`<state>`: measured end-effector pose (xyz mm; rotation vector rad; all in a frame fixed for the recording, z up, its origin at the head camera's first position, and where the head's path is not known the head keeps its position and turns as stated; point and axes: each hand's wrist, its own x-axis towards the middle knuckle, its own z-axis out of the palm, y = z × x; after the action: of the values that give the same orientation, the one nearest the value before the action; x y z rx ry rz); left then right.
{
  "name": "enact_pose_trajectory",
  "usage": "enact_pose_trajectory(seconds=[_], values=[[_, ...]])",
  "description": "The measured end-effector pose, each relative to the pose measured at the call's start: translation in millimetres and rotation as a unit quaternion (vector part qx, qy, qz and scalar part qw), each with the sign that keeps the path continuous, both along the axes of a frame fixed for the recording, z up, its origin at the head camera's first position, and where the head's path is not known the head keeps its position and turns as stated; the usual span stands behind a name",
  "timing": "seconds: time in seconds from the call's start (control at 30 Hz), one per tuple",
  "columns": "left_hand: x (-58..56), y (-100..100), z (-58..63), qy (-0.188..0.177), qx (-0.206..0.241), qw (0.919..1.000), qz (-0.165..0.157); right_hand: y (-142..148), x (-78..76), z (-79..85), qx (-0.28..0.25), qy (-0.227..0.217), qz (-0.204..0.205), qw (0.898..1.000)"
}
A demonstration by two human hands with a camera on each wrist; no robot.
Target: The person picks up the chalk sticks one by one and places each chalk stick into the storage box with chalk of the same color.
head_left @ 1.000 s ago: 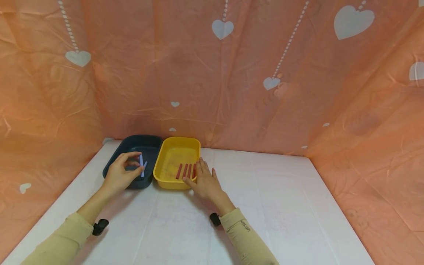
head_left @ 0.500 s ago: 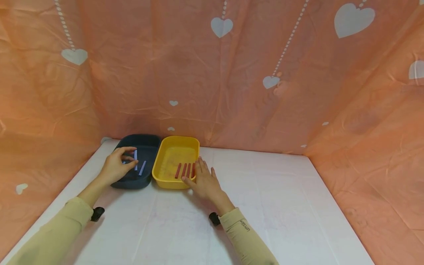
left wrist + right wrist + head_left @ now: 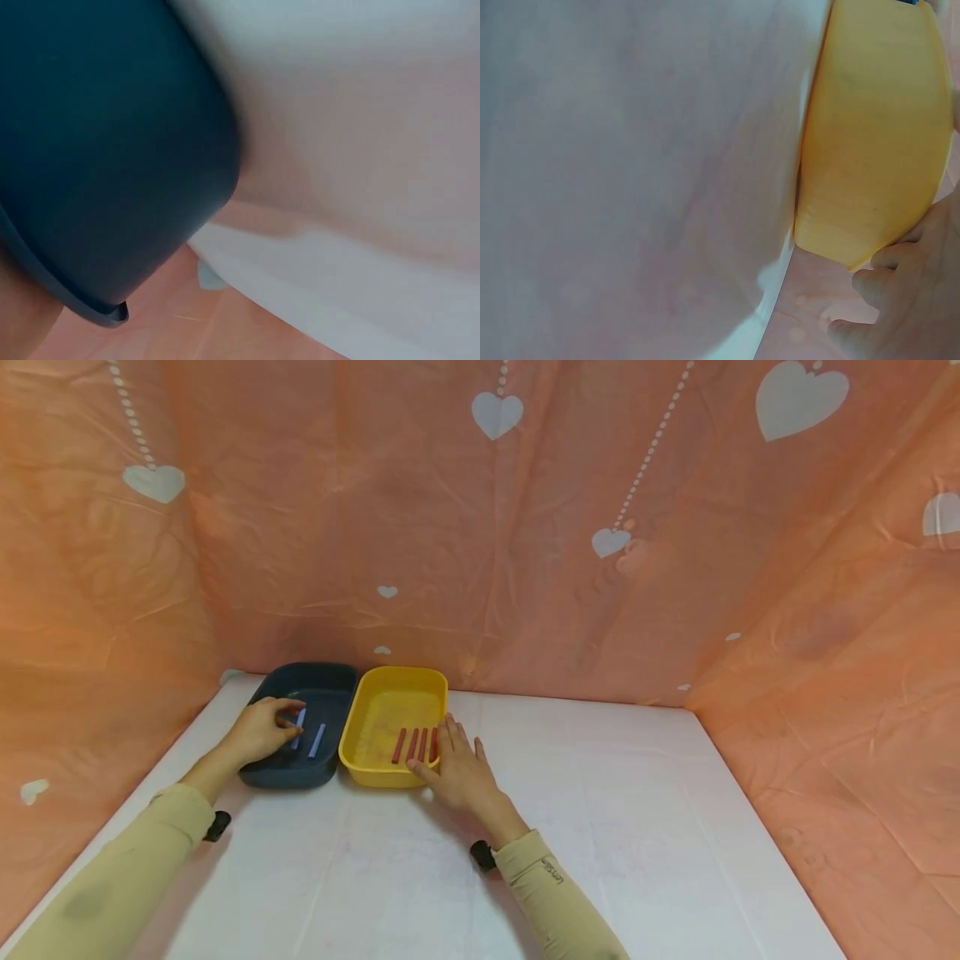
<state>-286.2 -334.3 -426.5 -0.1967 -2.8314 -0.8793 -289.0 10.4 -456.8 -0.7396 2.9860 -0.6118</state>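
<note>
My left hand (image 3: 261, 728) reaches over the dark blue tub (image 3: 258, 777), thumb and forefinger pinching a slim lavender chalk stick (image 3: 295, 742). Right of it, a second lavender chalk stick (image 3: 317, 741) lies on the tub's floor. The other fingers' far side is hidden. My right hand (image 3: 463, 772) rests at the front right corner of the yellow tub (image 3: 390, 777), fingers straight along the side rim and thumb by the front rim. Several dark red sticks (image 3: 411, 745) lie side by side inside the yellow tub, the rightmost partly beneath the fingers.
Both tubs stand side by side at the back left of the white-covered table (image 3: 600, 827). An orange sheet with hearts (image 3: 497, 415) walls off the back and both sides. In the left wrist view, the dark tub's outer wall (image 3: 112, 150) fills the left.
My left hand has moved left, then lowered the pinched chalk stick toward the tub's floor. The second stick came into fuller view. My right hand stays at the yellow tub.
</note>
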Motion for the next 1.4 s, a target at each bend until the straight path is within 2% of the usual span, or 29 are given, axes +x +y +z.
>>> enact_pose_trajectory(seconds=[0.37, 0.97, 1.27, 1.4], values=[[-6.3, -8.9, -8.7, -0.029, -0.047, 0.9981, -0.026, -1.5, 3.6, 0.5, 0.004, -0.006, 0.004, 1.000], [-3.4, -6.5, -15.5, -0.102, -0.054, 0.9928, -0.031, -1.3, 12.1, -1.4, 0.011, -0.008, 0.002, 1.000], [-3.5, -6.5, -14.6, -0.112, -0.055, 0.9918, -0.029, -1.7, 13.8, 2.8, 0.007, -0.014, 0.002, 1.000], [-5.7, -6.5, -14.1, -0.089, -0.051, 0.9940, -0.036, 0.9, 8.5, 5.3, 0.004, 0.001, -0.002, 1.000]])
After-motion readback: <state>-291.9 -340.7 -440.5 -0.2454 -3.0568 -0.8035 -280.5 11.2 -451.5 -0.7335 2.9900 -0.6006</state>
